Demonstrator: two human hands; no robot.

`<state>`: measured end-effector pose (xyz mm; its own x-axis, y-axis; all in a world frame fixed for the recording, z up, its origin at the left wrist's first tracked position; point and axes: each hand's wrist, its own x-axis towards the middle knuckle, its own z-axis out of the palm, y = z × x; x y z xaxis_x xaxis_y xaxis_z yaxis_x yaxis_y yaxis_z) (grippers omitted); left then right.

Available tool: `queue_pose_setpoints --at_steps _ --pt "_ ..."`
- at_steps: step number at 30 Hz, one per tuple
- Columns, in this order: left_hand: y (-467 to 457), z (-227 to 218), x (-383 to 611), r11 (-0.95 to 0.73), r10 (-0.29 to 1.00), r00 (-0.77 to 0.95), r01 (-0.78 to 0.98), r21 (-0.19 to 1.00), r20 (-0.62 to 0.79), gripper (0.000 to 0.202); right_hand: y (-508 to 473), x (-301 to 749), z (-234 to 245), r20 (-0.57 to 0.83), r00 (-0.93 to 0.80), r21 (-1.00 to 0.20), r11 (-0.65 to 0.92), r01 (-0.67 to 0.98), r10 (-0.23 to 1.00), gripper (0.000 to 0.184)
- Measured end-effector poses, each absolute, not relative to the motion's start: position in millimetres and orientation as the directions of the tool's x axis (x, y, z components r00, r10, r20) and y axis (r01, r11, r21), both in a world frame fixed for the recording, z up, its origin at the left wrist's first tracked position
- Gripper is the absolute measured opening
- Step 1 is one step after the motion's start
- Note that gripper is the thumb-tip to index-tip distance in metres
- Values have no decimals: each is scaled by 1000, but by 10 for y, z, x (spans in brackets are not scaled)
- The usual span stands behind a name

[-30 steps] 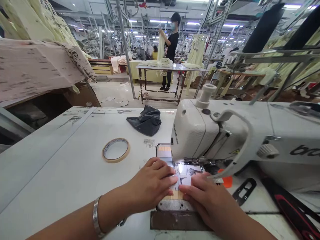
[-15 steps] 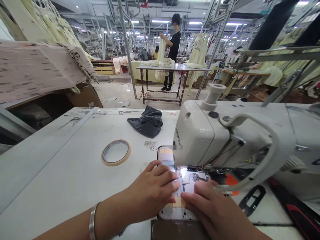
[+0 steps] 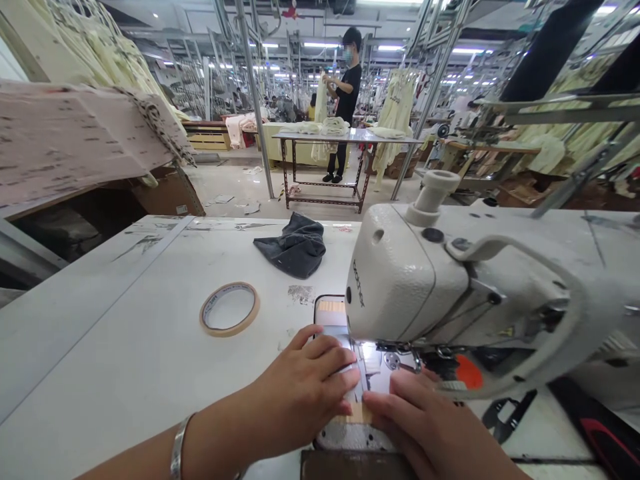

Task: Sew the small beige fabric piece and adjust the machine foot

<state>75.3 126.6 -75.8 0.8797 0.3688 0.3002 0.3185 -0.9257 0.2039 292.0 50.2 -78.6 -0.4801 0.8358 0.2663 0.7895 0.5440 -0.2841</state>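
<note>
My left hand (image 3: 313,383) lies over the bed of a white sewing machine (image 3: 395,280), palm down, fingers spread. Its fingertips rest on a thin grey strip or plate (image 3: 361,380) beside the lit needle area. On the other side, my right hand (image 3: 425,417) is closed, a fingertip touching the near end of that strip. Whatever its curled fingers may hold is hidden. Wood-grained patches (image 3: 331,307) show on the machine bed beyond and between my hands. The needle and presser foot are mostly hidden by the machine head.
A roll of tape (image 3: 253,313) and a crumpled dark cloth (image 3: 295,247) lie on the white table (image 3: 145,347). Right of the machine bed are thread snips (image 3: 507,417) and an orange item (image 3: 467,371). Further off, a person (image 3: 349,93) handles pale fabric at a table (image 3: 363,133).
My hands keep nearly the same place on the machine bed. The view has shifted slightly, so the machine appears a little lower and further right. The distant person's arms have moved.
</note>
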Motion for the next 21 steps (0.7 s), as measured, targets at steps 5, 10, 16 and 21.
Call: queue_pose_setpoints --at_steps 5,10,16,21 --pt "1270 -765 757 -930 362 880 317 188 309 26 491 2932 -794 264 -464 -301 529 793 846 23" --pt "1268 -748 761 -931 360 879 317 182 313 25 482 2952 -810 246 -463 -298 521 800 852 25" --pt "1265 -735 742 -935 352 881 319 153 316 27 504 2929 -788 283 -460 -297 533 792 842 26" --pt "1258 -791 745 -930 365 877 327 168 314 27 514 2925 -774 294 -438 -324 520 790 849 23"
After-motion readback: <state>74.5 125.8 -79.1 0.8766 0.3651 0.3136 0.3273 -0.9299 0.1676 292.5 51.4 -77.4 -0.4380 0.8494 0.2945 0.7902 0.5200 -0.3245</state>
